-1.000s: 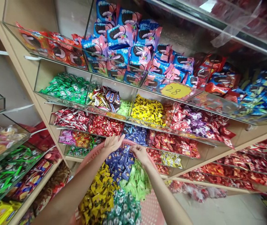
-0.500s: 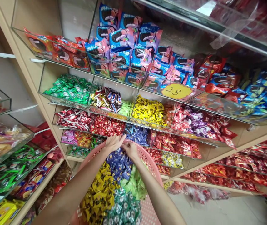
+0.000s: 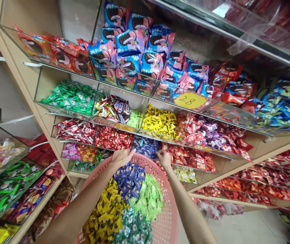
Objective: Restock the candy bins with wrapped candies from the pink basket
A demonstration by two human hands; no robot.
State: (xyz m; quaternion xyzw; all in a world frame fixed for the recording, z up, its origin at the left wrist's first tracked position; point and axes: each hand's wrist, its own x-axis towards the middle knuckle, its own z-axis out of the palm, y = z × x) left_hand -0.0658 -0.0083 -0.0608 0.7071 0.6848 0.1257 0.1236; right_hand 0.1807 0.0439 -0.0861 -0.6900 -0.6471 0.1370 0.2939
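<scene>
A round pink plastic basket (image 3: 169, 203) with a perforated wall stands below me, its far rim against the shelves. Inside lie wrapped candies in separate heaps: blue (image 3: 132, 178), yellow (image 3: 104, 215), light green (image 3: 148, 196) and dark green (image 3: 134, 225). My left hand (image 3: 121, 158) is closed over the basket's far rim, thumb stretched out to the right. Just beyond the rim on the right, my right hand (image 3: 164, 159) has its fingers curled, close to a bin of blue candies (image 3: 146, 146); what they pinch, if anything, is hidden.
Clear-fronted shelf bins hold red-wrapped candies (image 3: 114, 137), yellow candies (image 3: 158, 120), green candies (image 3: 70, 96) and packaged cookies (image 3: 128, 40). A yellow price tag (image 3: 189, 100) reads 28. More shelves flank me left, with bagged goods on the floor (image 3: 216, 207) at right.
My right hand has moved right, away from my left hand and the blue candies in the basket. My left hand stays at the rim. The view has shifted slightly.
</scene>
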